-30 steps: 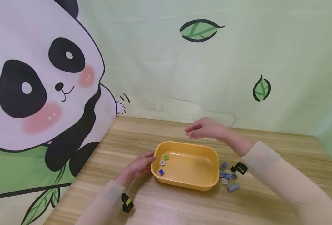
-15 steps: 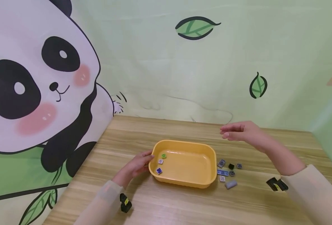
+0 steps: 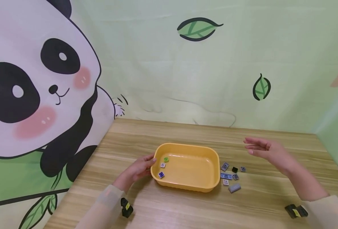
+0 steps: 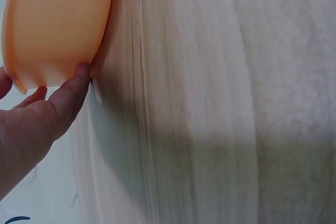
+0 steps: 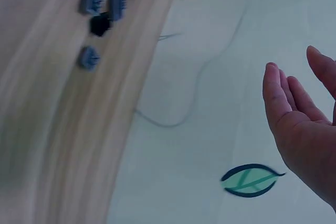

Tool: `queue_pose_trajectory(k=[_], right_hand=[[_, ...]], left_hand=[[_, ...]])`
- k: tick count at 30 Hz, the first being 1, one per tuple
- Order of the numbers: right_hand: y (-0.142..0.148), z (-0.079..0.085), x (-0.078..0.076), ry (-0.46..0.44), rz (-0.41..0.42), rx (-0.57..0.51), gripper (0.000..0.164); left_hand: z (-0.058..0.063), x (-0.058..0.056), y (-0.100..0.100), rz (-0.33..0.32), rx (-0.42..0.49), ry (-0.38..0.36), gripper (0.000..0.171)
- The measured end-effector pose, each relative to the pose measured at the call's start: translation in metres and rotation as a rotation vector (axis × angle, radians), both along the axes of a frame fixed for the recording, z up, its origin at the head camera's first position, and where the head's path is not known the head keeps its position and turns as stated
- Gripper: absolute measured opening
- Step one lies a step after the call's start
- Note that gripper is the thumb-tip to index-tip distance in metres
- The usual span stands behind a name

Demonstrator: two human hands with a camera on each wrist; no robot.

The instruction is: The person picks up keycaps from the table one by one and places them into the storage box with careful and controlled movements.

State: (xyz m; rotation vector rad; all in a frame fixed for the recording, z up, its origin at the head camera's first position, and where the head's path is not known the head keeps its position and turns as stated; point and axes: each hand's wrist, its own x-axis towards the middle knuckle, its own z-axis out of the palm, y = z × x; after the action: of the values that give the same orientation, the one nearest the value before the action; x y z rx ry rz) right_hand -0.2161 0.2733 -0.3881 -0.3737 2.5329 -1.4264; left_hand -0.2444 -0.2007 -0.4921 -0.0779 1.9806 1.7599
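A panda backdrop with green leaves fills the wall behind and to my left, and below it the wooden counter stretches out in front of me. Near the middle of the counter sits the yellow tub, a shallow rounded tray with its long side facing me. My left hand rests against the tub's left end; in the left wrist view my thumb presses on the outer wall just under the rim while the other fingers lie nearly straight along the side, so this grip is spread and only touching, not curled round anything. My right hand hangs in the air to the right of the tub, well apart from it, palm turned inward and fingers straight and loosely together; that grip is spread too and holds nothing, which the right wrist view confirms.

Inside the tub, close to its left wall, lie three small tiles: a green one, a pale grey one and a blue one. Just beside the tub's right end a loose cluster of tiles lies on the counter, mostly blue-grey squares, with a small black tile among them and a grey oblong piece nearest to me. My right hand is above and to the right of that cluster, not touching it
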Motion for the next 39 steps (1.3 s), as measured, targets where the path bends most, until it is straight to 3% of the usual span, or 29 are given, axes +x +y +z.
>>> queue_pose_trajectory(k=[7,18,25,32,39], right_hand=[[0.013,-0.037,0.000,0.040,-0.007,0.095,0.062],[0.021,-0.081,-0.006,0.069,0.072,0.175,0.060],[0.017,-0.095,-0.012,0.088,0.108,0.256,0.060],[0.015,-0.105,-0.017,0.064,0.094,0.261,0.061],[0.012,-0.112,-0.024,0.082,0.065,0.274,0.052]], left_hand=[[-0.002,0.000,-0.001,-0.002,0.007,-0.003,0.055],[-0.003,-0.002,-0.002,-0.020,0.010,0.002,0.055],[-0.001,-0.001,-0.002,-0.030,0.016,-0.005,0.056],[-0.001,-0.001,-0.002,-0.026,0.016,-0.015,0.056],[-0.002,-0.002,-0.003,-0.012,0.029,-0.024,0.055]])
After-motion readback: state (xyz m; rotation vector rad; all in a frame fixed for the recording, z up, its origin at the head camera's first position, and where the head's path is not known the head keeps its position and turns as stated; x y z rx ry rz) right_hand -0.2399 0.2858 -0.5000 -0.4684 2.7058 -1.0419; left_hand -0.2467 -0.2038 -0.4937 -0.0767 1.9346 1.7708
